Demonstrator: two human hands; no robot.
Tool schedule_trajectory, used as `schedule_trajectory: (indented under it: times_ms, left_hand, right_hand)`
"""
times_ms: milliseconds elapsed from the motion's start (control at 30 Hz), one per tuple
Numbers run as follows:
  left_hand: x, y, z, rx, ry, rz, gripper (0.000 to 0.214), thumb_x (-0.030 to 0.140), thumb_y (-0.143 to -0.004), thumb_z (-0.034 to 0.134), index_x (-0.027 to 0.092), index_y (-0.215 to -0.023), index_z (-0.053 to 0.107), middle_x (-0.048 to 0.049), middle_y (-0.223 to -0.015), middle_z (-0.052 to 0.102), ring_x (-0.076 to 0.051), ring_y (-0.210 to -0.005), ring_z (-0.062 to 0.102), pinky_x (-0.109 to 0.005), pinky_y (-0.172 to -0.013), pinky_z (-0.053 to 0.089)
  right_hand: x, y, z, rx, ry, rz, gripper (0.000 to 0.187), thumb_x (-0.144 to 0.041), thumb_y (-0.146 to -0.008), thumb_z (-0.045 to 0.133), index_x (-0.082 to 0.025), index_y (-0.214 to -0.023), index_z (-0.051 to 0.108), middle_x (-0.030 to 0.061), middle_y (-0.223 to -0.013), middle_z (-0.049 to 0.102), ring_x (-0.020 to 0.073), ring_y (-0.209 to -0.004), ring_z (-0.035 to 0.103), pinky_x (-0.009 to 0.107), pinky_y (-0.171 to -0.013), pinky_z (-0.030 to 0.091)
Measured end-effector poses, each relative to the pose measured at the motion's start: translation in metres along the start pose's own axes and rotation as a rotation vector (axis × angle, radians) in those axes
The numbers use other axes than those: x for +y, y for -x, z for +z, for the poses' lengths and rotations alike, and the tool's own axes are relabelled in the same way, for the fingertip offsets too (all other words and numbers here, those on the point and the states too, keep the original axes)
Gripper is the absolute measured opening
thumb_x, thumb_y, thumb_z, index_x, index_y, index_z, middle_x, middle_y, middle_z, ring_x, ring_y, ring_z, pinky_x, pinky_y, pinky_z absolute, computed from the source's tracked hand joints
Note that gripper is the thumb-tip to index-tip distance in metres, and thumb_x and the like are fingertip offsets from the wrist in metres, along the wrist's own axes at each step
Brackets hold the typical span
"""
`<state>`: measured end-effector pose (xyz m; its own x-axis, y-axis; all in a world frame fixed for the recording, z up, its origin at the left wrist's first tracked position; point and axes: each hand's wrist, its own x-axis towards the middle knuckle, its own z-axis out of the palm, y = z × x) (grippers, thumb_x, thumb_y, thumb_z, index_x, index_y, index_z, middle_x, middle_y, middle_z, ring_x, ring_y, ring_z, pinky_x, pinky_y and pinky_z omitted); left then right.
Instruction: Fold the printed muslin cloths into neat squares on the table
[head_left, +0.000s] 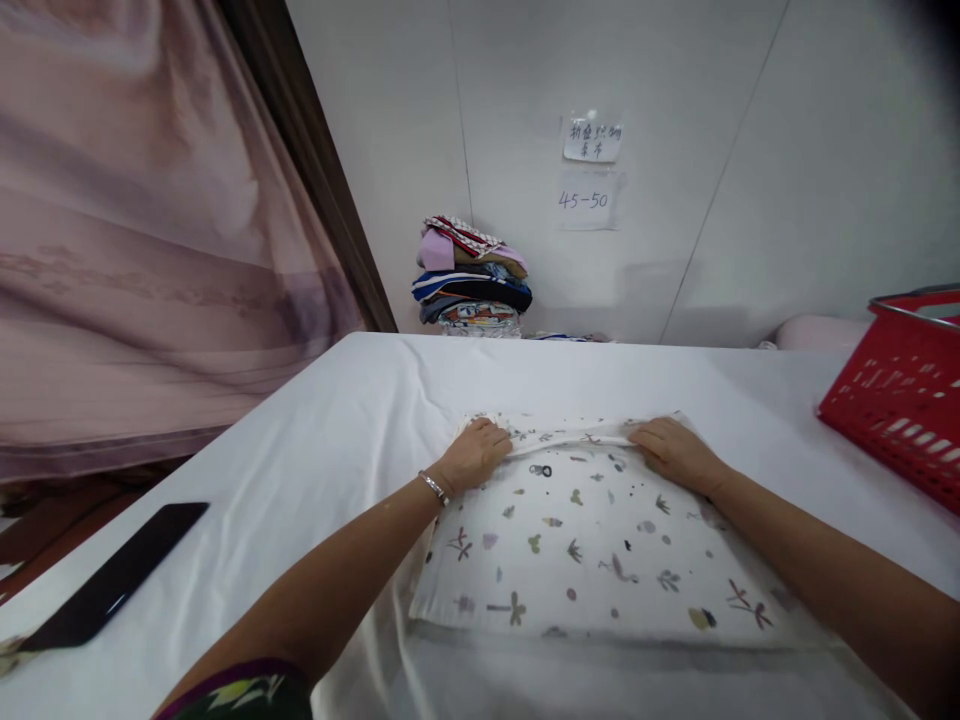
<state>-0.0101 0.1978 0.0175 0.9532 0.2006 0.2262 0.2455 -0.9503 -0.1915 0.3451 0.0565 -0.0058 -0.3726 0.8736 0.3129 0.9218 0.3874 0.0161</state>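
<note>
A white cloth printed with small plants and animals [592, 550] lies folded flat on the white-covered table [337, 420]. My left hand [476, 455], with a bracelet at the wrist, grips the cloth's far left corner with curled fingers. My right hand [675, 450] presses and pinches the far right edge, fingers closed on the fabric fold. Both forearms reach across the cloth from the near side.
A red plastic basket [900, 400] stands at the table's right edge. A black phone [112, 580] lies near the left edge. A stack of folded clothes [472, 280] sits against the back wall under two paper notes [591, 170]. A pink curtain [135, 230] hangs at left.
</note>
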Motion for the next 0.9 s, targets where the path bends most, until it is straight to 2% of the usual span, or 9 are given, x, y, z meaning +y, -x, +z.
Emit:
schedule_trajectory:
  times_ms: [133, 300, 533, 633, 700, 767, 833, 900]
  left_hand:
    - [0.005, 0.003, -0.006, -0.048, 0.06, -0.024, 0.022, 0.009, -0.086, 0.037, 0.018, -0.083, 0.056, -0.0062, -0.082, 0.058, -0.017, -0.077, 0.049, -0.033, -0.08, 0.037]
    - [0.015, 0.008, -0.012, -0.039, 0.07, -0.014, 0.022, 0.013, -0.09, 0.035, 0.017, -0.087, 0.057, -0.0059, -0.084, 0.059, -0.017, -0.077, 0.051, -0.032, -0.074, 0.039]
    - [0.042, 0.023, -0.032, -0.1, 0.164, 0.004, 0.028, 0.022, -0.094, 0.029, 0.018, -0.088, 0.056, -0.0038, -0.08, 0.061, -0.015, -0.071, 0.054, -0.027, -0.065, 0.041]
    - [0.049, 0.023, -0.04, -0.15, 0.314, -0.1, 0.028, 0.031, -0.095, 0.032, 0.02, -0.087, 0.057, -0.0012, -0.08, 0.062, -0.013, -0.07, 0.056, -0.024, -0.063, 0.043]
    - [0.043, 0.018, -0.039, -0.12, 0.347, -0.257, 0.026, 0.031, -0.094, 0.034, 0.022, -0.091, 0.058, -0.0009, -0.085, 0.064, -0.014, -0.075, 0.058, -0.025, -0.066, 0.045]
    - [0.027, 0.009, -0.032, -0.035, 0.301, -0.397, 0.021, 0.024, -0.091, 0.04, 0.022, -0.102, 0.058, -0.0038, -0.101, 0.063, -0.017, -0.091, 0.058, -0.029, -0.078, 0.047]
    - [0.008, -0.002, -0.019, 0.022, 0.251, -0.44, 0.031, 0.013, -0.083, 0.047, 0.02, -0.113, 0.055, -0.0077, -0.118, 0.058, -0.02, -0.11, 0.051, -0.034, -0.092, 0.044]
    - [-0.01, -0.01, -0.005, -0.006, 0.239, -0.406, 0.044, 0.004, -0.077, 0.048, 0.019, -0.118, 0.054, -0.0087, -0.125, 0.054, -0.021, -0.117, 0.046, -0.036, -0.099, 0.039]
  right_hand:
    - [-0.004, 0.007, -0.003, 0.005, 0.002, -0.028, 0.029, -0.017, -0.087, 0.038, -0.017, -0.1, 0.064, 0.0107, -0.095, 0.065, 0.0225, -0.088, 0.056, 0.038, -0.08, 0.043]
    - [-0.005, 0.011, -0.006, 0.013, 0.003, -0.046, 0.027, -0.017, -0.087, 0.039, -0.017, -0.1, 0.063, 0.0105, -0.093, 0.065, 0.0221, -0.086, 0.056, 0.038, -0.078, 0.044]
    - [-0.022, 0.029, -0.026, -0.011, -0.088, -0.081, 0.026, -0.021, -0.09, 0.039, -0.02, -0.1, 0.063, 0.0101, -0.09, 0.064, 0.0203, -0.081, 0.056, 0.036, -0.073, 0.045]
    - [-0.034, 0.04, -0.039, -0.092, -0.17, -0.093, 0.024, -0.025, -0.089, 0.042, -0.022, -0.102, 0.062, 0.0083, -0.089, 0.064, 0.0198, -0.082, 0.057, 0.035, -0.075, 0.046]
    - [-0.039, 0.039, -0.045, -0.145, -0.233, -0.046, 0.027, -0.028, -0.09, 0.042, -0.023, -0.11, 0.059, 0.0073, -0.093, 0.064, 0.019, -0.083, 0.058, 0.033, -0.074, 0.047]
    - [-0.04, 0.029, -0.047, -0.156, -0.263, 0.072, 0.031, -0.029, -0.091, 0.04, -0.023, -0.116, 0.056, 0.0071, -0.102, 0.063, 0.0189, -0.088, 0.058, 0.031, -0.075, 0.048]
    - [-0.034, 0.012, -0.044, -0.115, -0.223, 0.23, 0.032, -0.027, -0.091, 0.035, -0.023, -0.114, 0.057, 0.0068, -0.111, 0.061, 0.0198, -0.097, 0.057, 0.032, -0.079, 0.048]
    - [-0.024, -0.007, -0.037, -0.109, -0.114, 0.367, 0.033, -0.022, -0.089, 0.035, -0.023, -0.11, 0.061, 0.0074, -0.116, 0.059, 0.022, -0.105, 0.054, 0.034, -0.085, 0.045]
